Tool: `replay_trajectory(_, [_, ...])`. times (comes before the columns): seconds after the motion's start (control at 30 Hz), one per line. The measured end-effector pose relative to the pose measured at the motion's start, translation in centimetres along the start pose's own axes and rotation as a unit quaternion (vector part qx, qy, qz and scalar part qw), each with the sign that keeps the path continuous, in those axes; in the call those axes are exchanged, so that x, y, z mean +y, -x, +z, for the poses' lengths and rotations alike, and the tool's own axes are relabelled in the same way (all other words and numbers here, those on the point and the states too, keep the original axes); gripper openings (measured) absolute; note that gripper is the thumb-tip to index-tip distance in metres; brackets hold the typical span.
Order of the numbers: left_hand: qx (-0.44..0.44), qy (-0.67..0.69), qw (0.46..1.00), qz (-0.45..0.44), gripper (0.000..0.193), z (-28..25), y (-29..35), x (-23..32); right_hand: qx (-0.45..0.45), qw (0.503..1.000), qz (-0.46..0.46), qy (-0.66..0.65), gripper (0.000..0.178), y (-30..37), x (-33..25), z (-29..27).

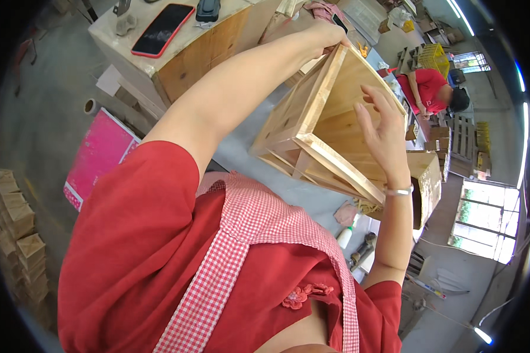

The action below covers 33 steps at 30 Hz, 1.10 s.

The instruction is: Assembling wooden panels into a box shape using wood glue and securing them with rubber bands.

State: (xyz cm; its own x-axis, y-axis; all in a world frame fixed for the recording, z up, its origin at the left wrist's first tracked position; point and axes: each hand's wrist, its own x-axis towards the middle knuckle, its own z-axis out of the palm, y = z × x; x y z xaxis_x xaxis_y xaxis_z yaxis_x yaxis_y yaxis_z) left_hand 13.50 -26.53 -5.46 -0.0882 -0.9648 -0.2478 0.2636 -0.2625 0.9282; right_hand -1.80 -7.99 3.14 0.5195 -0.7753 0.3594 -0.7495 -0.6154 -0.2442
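Note:
A light wooden box frame [312,138], with an open side toward me, stands tilted in the picture on a grey work surface [265,188]. At its far upper corner, my left hand [330,36] is closed on the rim, with its fingertips partly hidden. My right hand [386,132] is raised in front of the box's opening, its fingers apart and slightly bent, with nothing in it. The box's pale inner panel shows behind that hand. I cannot tell whether the right hand touches the wood.
A phone in a red case [162,30] lies on a wooden cabinet [203,56] at the left. A cardboard box [427,182], a white bottle [344,237] and a dark metal tool [364,250] are at the right. Beyond is a person in red [428,88]. Wooden pieces [23,217] are stacked far left.

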Motion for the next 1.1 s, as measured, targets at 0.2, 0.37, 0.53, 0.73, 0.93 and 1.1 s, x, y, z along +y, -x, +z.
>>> replay_trajectory(0.2, [-0.011, -0.039, 0.998, 0.050, 0.038, 0.5, -2.6, -2.5, -0.048, 0.998, -0.030, -0.009, 0.035, 1.2, -4.8, 1.2])
replay_trajectory(0.37, [-0.044, -0.376, 0.892, 0.247, 0.038, 0.6, -5.4, -4.2, -0.088, 0.995, -0.050, -0.007, 0.043, 3.9, -6.7, 1.8])
replay_trajectory(0.53, [0.006, -0.382, 0.861, 0.335, 0.033, 0.5, -4.6, -4.5, -0.094, 0.994, -0.046, -0.037, 0.047, 4.4, -6.2, 2.8])
replay_trajectory(0.73, [-0.060, -0.048, 0.955, 0.285, 0.034, -1.9, 1.6, -6.0, -0.090, 0.992, -0.072, -0.050, 0.048, 4.5, -5.7, 3.0])
replay_trajectory(0.93, [-0.193, -0.019, 0.919, 0.343, 0.086, -9.4, 17.4, -14.0, -0.075, 0.994, -0.072, -0.043, 0.048, 4.6, -5.9, 3.3])
replay_trajectory(1.1, [-0.121, -0.148, 0.858, 0.477, 0.102, -6.7, 24.4, -15.4, -0.065, 0.994, -0.078, -0.043, 0.046, 4.9, -6.2, 3.5])
